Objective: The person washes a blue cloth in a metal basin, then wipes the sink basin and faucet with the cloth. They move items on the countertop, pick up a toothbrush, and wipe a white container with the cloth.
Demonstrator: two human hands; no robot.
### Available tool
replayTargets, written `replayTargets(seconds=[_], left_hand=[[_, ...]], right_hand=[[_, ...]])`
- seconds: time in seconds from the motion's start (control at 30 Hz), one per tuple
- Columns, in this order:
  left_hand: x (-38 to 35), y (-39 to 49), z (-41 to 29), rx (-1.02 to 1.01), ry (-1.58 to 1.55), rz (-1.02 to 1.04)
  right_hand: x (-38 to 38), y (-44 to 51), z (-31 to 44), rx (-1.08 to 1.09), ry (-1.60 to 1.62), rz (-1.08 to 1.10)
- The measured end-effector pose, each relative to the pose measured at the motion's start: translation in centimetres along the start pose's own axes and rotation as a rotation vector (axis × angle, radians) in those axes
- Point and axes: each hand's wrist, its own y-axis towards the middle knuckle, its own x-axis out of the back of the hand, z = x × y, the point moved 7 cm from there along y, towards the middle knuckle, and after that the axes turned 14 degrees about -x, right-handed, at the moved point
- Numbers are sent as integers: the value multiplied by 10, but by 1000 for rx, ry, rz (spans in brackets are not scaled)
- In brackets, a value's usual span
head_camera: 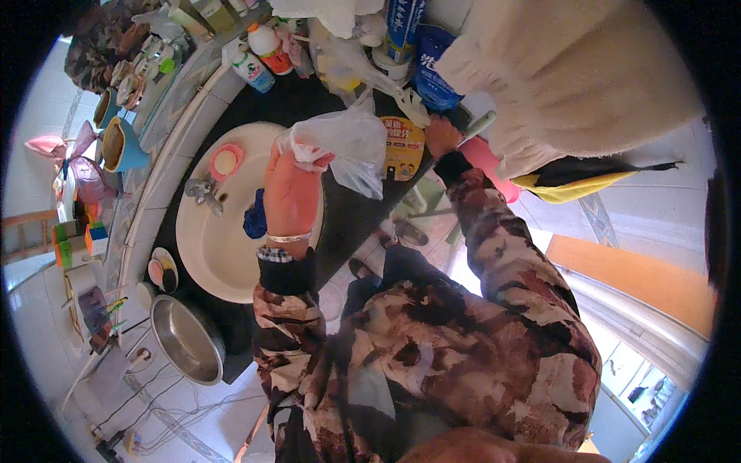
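Note:
My left hand (295, 199), with a bangle at the wrist, pinches a thin translucent plastic bag (356, 144) above the near side of a cream washbasin (200, 254). The bag hangs to the right over the dark countertop (347, 231). My right hand (443, 137) is curled at the counter's right end, its fingers at the end of a stretched strip of plastic (412, 107). That strip runs back to a crumpled plastic bag (336, 61) with something yellow inside; whether both bags are joined is unclear. A round yellow printed card (403, 147) lies between my hands.
In the basin are a blue cloth (255, 217) and a pink soap dish (226, 162) beside the faucet (201, 191). Bottles (253, 72) and a blue pouch (435, 72) stand at the back. A towel (556, 87) hangs at right; a steel bowl (188, 341) sits left.

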Motion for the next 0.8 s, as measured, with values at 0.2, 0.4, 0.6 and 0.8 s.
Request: replayTargets(seconds=[0.2,0.4,0.6,0.8], left_hand=[[-16,-24,-62,-150,91,53],[-1,-54,-99,-120,11,-75],[11,-83,-114,-136,57,-124],[36,-115,-124,-117,-21,-153]], right_hand=[[65,-50,6,131,254,-235],[-10,-137,6,90,524,443],[-20,-212,35,146,107,382],[-47,-207,-5,42,353,455]])
